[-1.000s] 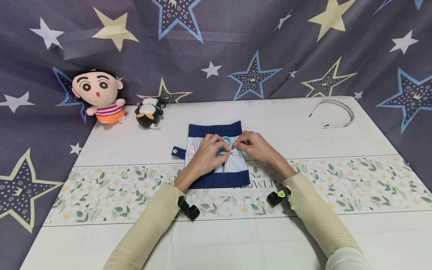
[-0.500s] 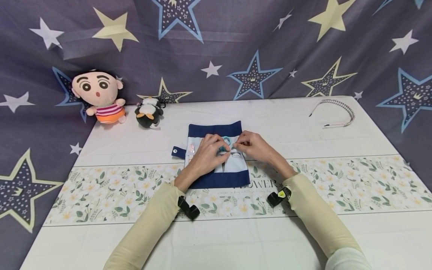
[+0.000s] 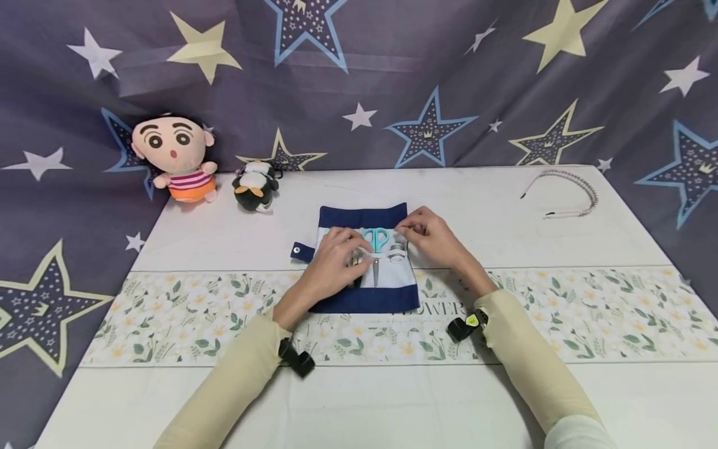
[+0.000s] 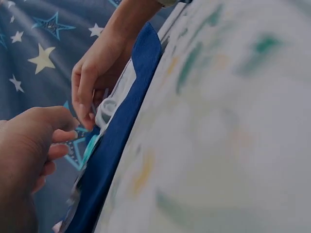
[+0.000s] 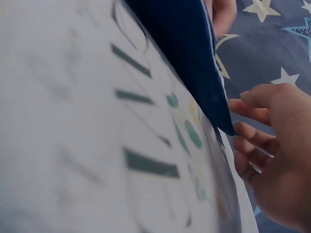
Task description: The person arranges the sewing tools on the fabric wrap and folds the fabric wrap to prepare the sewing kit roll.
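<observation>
An unfolded navy and white fabric sewing kit [image 3: 364, 299] lies on the table. Turquoise-handled scissors [image 3: 376, 239] lie on its white panel with blades toward the front. Right of them, a small round whitish spool-like thing [image 3: 397, 253] sits at a white band. My left hand [image 3: 336, 262] hovers over the kit's left half, hiding part of it; its fingers are loosely bent around nothing visible in the left wrist view. At the kit's upper right edge is my right hand [image 3: 432, 236]. Its fingertips touch or nearly touch the blue cloth [image 5: 194, 53], with no held object visible.
A snap tab [image 3: 303, 252] sticks out from the kit's left side. A plush doll [image 3: 182, 159] and a plush penguin [image 3: 255, 187] sit at the back left. A headband [image 3: 586, 190] lies at the back right, before a star-patterned curtain [image 3: 359, 81].
My left hand has drawn slightly left and down, uncovering the scissors. My right hand has shifted up and right, leaving the round spool-like thing in view. The head view has shifted slightly.
</observation>
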Demonstrator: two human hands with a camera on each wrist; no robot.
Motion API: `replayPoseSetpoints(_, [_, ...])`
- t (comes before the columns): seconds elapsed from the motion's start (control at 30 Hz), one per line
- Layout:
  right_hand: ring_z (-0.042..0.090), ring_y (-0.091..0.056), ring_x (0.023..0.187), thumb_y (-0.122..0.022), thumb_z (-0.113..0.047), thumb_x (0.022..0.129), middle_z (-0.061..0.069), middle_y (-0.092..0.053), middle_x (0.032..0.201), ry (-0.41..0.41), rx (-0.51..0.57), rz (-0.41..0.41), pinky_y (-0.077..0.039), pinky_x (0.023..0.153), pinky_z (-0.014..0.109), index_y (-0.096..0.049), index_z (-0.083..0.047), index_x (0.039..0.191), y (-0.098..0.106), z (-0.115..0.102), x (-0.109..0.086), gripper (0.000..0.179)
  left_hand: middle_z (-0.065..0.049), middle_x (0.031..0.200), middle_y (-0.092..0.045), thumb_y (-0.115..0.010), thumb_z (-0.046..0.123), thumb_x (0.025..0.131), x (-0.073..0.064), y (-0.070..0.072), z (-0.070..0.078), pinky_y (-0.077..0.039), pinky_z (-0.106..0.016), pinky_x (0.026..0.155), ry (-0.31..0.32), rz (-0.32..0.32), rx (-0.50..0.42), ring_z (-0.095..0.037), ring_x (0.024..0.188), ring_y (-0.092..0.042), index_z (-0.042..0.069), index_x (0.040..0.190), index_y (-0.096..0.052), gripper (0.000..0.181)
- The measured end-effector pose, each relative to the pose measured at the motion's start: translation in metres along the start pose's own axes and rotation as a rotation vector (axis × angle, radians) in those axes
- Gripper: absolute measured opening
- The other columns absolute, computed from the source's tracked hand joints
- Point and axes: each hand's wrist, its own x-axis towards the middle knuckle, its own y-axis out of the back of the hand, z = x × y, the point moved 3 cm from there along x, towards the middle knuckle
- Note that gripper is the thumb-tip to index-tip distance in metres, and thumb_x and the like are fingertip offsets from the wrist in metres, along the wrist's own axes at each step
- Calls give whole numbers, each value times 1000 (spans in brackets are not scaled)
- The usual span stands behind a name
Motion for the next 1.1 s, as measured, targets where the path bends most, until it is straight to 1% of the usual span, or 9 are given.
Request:
replayPoseSetpoints(0.1, [25, -53, 88, -64, -8, 103, 15, -58, 111, -34, 28, 63, -44, 77, 36, -75, 3, 111, 3, 4, 5, 18, -11, 113, -65, -75, 17, 95, -18, 15, -1, -38, -53, 99, 23, 50, -5, -34, 113, -52, 8, 105, -77, 14])
replayPoseSetpoints(0.2, [27, -54, 89, -63, -9, 104, 16, -58, 112, -73, 45, 109, -44, 78, 36, -72, 3, 115, 6, 8, 9, 19, -10, 112, -66, -78, 16, 93, -36, 26, -3, -38, -53, 97, 77, 101, -6, -35, 112, -51, 7, 104, -77, 14])
replayPoseSetpoints(0.3, [29, -57, 92, -62, -10, 104, 16, -60, 111, -102, 47, 137, -45, 81, 37, -68, 3, 122, 8, 12, 14, 23, -10, 112, -66, -78, 16, 92, -54, 36, -5, -36, -53, 99, 170, 134, 7, -36, 114, -50, 8, 106, -76, 16])
replayPoseSetpoints(0.4, [30, -60, 94, -62, -12, 105, 18, -63, 107, -118, 40, 153, -46, 82, 37, -65, 3, 127, 9, 16, 19, 27, -12, 114, -66, -76, 20, 93, -68, 45, -6, -33, -53, 101, 286, 142, 32, -36, 116, -48, 7, 110, -75, 22])
replayPoseSetpoints(0.5, [29, -60, 90, -62, -13, 105, 19, -67, 103, -132, 33, 158, -45, 78, 34, -65, 4, 129, 9, 18, 24, 30, -12, 114, -67, -76, 25, 93, -81, 50, -6, -32, -51, 99, 397, 140, 50, -35, 114, -48, 6, 113, -74, 27])
replayPoseSetpoints(0.6, [26, -59, 84, -61, -15, 105, 18, -68, 99, -137, 17, 151, -43, 71, 31, -66, 4, 129, 7, 19, 30, 31, -10, 105, -67, -77, 28, 92, -94, 53, -6, -33, -49, 92, 475, 138, 65, -32, 104, -49, 8, 107, -75, 25])
replayPoseSetpoints(0.7, [24, -57, 79, -60, -16, 106, 19, -69, 97, -134, 6, 135, -41, 67, 29, -67, 5, 128, 7, 21, 35, 31, -5, 92, -64, -80, 27, 91, -105, 51, -3, -33, -46, 86, 501, 133, 57, -30, 93, -47, 11, 96, -76, 18])
replayPoseSetpoints(0.83, [22, -58, 79, -60, -15, 106, 18, -70, 98, -138, 2, 110, -43, 68, 29, -70, 4, 126, 6, 23, 41, 29, -1, 80, -58, -81, 24, 90, -114, 48, 1, -33, -41, 79, 499, 124, 22, -27, 85, -44, 13, 84, -73, 15])
replayPoseSetpoints(1.1, [24, -62, 86, -61, -10, 105, 20, -73, 106, -149, -2, 104, -46, 73, 28, -73, 5, 118, 6, 27, 47, 23, 0, 77, -56, -79, 20, 92, -117, 43, 5, -32, -41, 80, 504, 100, -7, -25, 83, -43, 14, 79, -69, 17])
